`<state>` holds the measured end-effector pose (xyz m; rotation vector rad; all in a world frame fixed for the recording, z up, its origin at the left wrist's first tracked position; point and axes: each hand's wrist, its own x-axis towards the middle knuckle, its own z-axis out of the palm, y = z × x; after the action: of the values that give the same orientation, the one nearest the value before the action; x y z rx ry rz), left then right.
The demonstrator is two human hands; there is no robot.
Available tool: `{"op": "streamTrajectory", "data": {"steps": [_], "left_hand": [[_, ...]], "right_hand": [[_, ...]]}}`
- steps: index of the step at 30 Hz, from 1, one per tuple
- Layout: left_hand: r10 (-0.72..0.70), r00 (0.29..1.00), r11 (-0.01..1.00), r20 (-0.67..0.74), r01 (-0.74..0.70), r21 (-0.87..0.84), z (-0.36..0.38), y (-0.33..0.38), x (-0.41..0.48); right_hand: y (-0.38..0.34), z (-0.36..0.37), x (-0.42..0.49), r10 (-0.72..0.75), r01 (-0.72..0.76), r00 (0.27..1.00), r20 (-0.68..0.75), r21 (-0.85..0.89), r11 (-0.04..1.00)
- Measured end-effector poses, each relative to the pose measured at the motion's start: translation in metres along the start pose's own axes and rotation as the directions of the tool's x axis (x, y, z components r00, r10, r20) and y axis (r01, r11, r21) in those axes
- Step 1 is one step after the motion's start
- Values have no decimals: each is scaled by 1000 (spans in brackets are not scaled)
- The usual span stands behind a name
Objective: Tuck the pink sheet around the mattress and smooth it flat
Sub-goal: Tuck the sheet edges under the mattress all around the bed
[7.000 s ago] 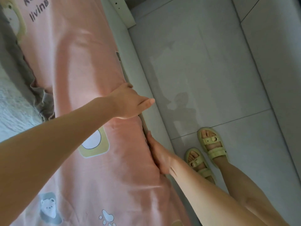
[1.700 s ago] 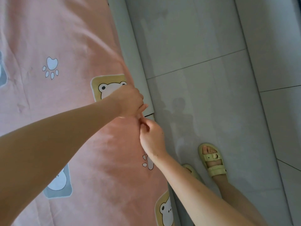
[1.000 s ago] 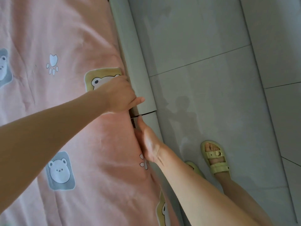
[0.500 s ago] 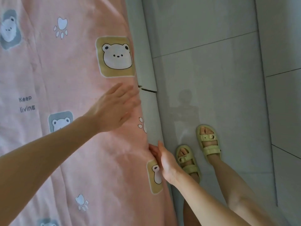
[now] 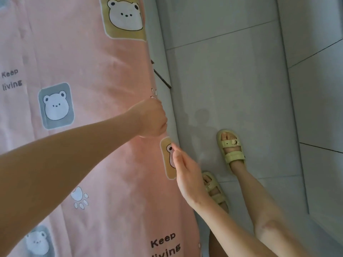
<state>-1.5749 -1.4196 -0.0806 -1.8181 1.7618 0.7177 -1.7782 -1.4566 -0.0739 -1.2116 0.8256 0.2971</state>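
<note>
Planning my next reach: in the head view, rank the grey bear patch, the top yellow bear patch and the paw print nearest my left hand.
From the left hand:
1. Paw print, just above.
2. Grey bear patch, leftward.
3. Top yellow bear patch, at the frame's top.

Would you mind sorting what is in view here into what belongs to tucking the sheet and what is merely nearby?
Part of the job:
- pink sheet with bear prints
- left hand, curled at the sheet's edge
- right hand, fingers at the same edge, lower down
- grey bed frame beside the edge

Merely nearby:
- tiled floor
- yellow sandals
</note>
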Motion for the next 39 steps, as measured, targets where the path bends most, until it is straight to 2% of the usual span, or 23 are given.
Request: {"op": "streamTrajectory", "data": {"steps": [3, 8, 11, 14, 16, 19, 23, 25, 28, 31, 36, 39], "left_hand": [[19, 997, 999, 80, -22, 36, 0, 14, 5], [42, 996, 981, 74, -55, 185, 0, 13, 0], [5, 995, 983, 97, -23, 179, -7, 6, -9], [18, 997, 985, 77, -31, 171, -11, 0, -16], [34, 997, 986, 70, -44, 158, -15, -1, -21], [45, 995, 984, 86, -59, 167, -18, -2, -17], [38, 995, 992, 94, -49, 117, -8, 2, -7], [34, 999, 996, -5, -33, 86, 1, 5, -12], [61, 979, 998, -193, -57, 30, 6, 24, -25], [130, 957, 991, -259, -137, -9, 9, 54, -41], [158, 972, 979, -171, -177, -103, 37, 106, -71], [166, 980, 979, -113, -177, -96, 49, 132, -69]], "right_hand": [[10, 11, -1, -28, 31, 999, 45, -60, 998], [17, 29, 4, 44, -84, 986, 162, 253, 964], [16, 32, 10, 128, -215, 960, 248, 366, 905], [16, 31, 25, 294, -436, 890, 350, 455, 777], [20, 35, 34, 339, -514, 846, 411, 465, 721], [28, 41, 44, 388, -601, 788, 478, 460, 654], [58, 33, 27, 465, -666, 720, 514, 325, 672], [83, 26, 4, 479, -706, 666, 572, 277, 651], [113, 19, -34, 509, -760, 619, 599, 293, 580], [134, 15, -52, 554, -807, 559, 617, 253, 534], [151, 1, -71, 610, -796, 545, 576, 127, 591], [162, -15, -90, 608, -765, 579, 544, 104, 636]]}}
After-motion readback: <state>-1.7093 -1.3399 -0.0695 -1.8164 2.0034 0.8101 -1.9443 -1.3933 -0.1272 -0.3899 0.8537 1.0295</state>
